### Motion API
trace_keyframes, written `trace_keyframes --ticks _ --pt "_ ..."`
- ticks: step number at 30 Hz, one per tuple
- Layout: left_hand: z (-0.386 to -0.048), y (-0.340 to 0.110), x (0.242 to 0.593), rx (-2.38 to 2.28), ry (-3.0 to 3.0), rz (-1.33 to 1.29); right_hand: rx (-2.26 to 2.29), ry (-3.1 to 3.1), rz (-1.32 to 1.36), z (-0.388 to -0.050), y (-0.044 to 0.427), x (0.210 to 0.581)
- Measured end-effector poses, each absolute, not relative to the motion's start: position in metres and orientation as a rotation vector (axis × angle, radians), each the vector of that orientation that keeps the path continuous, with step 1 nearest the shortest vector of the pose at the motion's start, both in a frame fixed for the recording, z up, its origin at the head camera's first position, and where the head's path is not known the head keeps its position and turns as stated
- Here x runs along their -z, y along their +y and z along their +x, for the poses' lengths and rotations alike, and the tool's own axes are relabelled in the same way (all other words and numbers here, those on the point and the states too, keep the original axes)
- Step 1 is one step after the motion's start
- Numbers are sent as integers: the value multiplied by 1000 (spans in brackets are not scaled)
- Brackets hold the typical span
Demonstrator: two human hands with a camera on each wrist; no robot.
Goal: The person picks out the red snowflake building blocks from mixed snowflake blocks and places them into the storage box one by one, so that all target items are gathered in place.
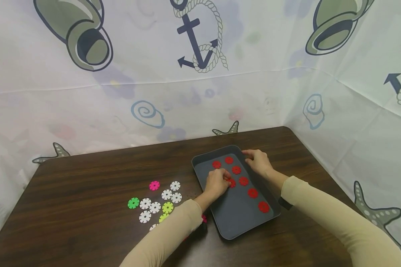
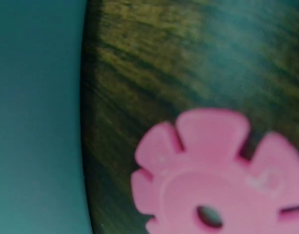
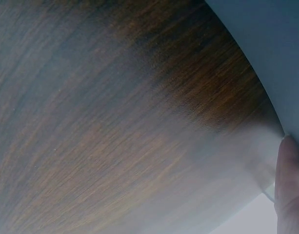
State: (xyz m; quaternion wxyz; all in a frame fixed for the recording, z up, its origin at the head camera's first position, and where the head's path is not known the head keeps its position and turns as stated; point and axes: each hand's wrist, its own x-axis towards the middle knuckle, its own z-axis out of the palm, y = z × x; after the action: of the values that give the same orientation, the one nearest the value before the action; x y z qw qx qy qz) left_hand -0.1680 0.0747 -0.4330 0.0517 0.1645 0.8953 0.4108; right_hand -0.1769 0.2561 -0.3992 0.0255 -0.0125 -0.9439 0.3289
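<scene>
A dark grey baking tray (image 1: pixel 232 218) lies at a slant on the wooden table, with several red notched discs (image 1: pixel 253 193) in a curving line inside it. Over the tray, my left hand (image 1: pixel 217 182) has its fingers curled at one red disc (image 1: pixel 232 183) and pinches its near-left edge. My right hand (image 1: pixel 258 162) holds the tray's far right rim. In the right wrist view, a fingertip (image 3: pixel 287 156) touches the tray's outer wall. Below my left wrist, a pink notched disc (image 2: pixel 203 180) lies on the table beside the tray.
Left of the tray lie several white discs (image 1: pixel 155 207), yellow discs (image 1: pixel 168 207), a green disc (image 1: pixel 133 203) and another pink disc (image 1: pixel 154 185). My left sleeve (image 1: pixel 173 226) covers part of this group. A patterned cloth (image 1: pixel 147 74) hangs behind the table (image 1: pixel 87 218).
</scene>
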Motion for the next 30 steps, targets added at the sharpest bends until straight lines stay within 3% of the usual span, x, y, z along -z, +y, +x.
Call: trace_keyframes --ticks 30 --pt "-169 69 433 -1368 2644 521 -984 -2911 -34 -179 255 400"
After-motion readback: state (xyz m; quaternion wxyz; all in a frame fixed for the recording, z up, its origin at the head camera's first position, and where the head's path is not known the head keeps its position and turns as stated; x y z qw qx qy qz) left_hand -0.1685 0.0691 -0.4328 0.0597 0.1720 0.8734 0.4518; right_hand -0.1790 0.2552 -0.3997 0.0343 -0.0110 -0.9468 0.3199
